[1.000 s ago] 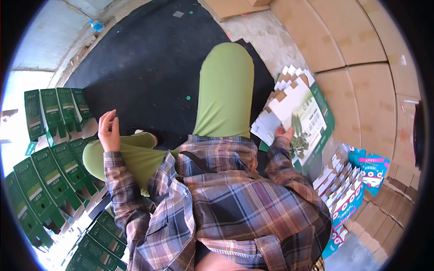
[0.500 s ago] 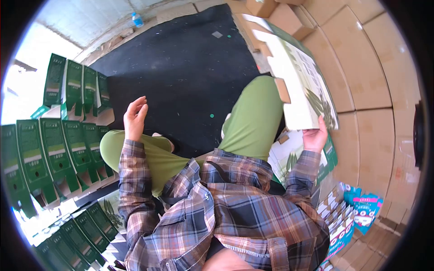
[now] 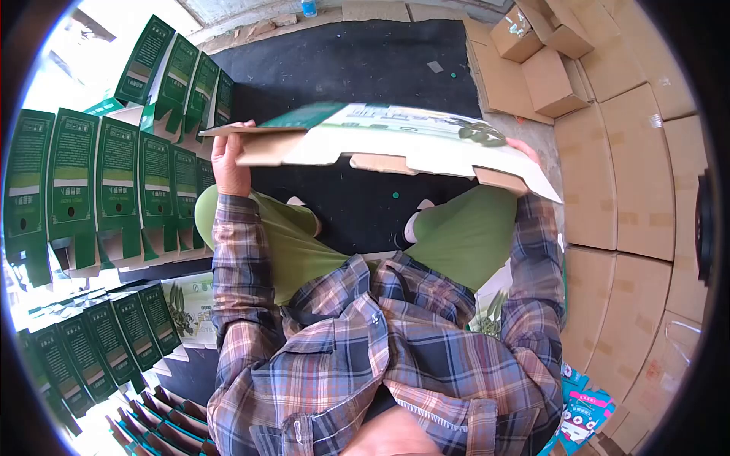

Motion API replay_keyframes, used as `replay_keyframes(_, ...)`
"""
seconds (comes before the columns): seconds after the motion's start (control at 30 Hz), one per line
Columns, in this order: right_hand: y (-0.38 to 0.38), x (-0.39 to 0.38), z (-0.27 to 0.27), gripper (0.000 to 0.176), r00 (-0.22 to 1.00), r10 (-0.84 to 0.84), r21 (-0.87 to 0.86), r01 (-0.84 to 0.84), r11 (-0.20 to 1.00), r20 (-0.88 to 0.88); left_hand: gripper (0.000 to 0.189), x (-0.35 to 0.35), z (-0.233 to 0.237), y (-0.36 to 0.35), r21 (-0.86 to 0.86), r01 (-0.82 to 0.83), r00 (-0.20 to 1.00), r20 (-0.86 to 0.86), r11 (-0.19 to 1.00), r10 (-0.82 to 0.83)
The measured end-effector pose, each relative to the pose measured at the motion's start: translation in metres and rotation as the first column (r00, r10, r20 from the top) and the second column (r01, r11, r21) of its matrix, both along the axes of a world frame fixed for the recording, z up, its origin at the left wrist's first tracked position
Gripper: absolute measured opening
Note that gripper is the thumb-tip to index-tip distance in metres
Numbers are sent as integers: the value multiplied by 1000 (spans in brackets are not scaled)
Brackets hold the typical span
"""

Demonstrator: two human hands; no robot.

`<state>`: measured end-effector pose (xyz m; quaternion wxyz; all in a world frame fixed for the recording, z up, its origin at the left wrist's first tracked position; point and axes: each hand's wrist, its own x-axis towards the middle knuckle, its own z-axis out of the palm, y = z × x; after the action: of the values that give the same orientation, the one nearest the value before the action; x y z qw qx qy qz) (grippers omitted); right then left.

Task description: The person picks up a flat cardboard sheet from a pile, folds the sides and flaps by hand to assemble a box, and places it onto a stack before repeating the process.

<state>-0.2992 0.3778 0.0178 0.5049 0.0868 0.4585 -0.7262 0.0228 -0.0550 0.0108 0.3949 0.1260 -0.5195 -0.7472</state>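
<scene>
A flat, unfolded carton (image 3: 380, 143), printed green and white with plant pictures, spans the space above my knees. My left hand (image 3: 230, 161) grips its left end, thumb on top. At the right end, my right hand (image 3: 525, 149) holds the edge, though most of its fingers are hidden behind the card. Cut flaps and brown inner board show along the side nearest me. Beside my right thigh lies another printed carton sheet (image 3: 493, 304), partly covered by my sleeve.
Standing green cartons (image 3: 118, 178) line the left in stacked rows. Brown cardboard boxes (image 3: 635, 167) form a wall on the right, with open boxes (image 3: 551, 80) at the back. A black mat (image 3: 342, 68) covers the floor; a blue bottle (image 3: 308, 7) stands behind it.
The carton has swung from my right side to across my front, turning from lengthwise to crosswise. My left hand, free before, has taken hold of its left end. The view has shifted leftward.
</scene>
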Motion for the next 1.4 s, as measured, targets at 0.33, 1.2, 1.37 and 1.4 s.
replay_keyframes(0.33, -62, 7, -23, 47, 805, -123, 371, 397, 840, -581, 27, -9, -27, 26, 126, -164, 955, 267, 978, 126)
replay_keyframes(1.2, -102, 48, 15, 69, 322, -184, -66, 344, 937, -929, 26, 3, 19, 59, -152, -377, 887, 225, 914, 403)
replay_keyframes(1.37, -86, 56, 27, 67, 707, -196, -131, 147, 981, -680, 26, 2, 4, 37, 30, -525, 839, 185, 851, 511)
replay_keyframes(1.4, -84, 54, 16, 65, 738, -177, -127, 124, 984, -651, 27, 3, -3, 31, 2, -542, 821, 218, 841, 528)
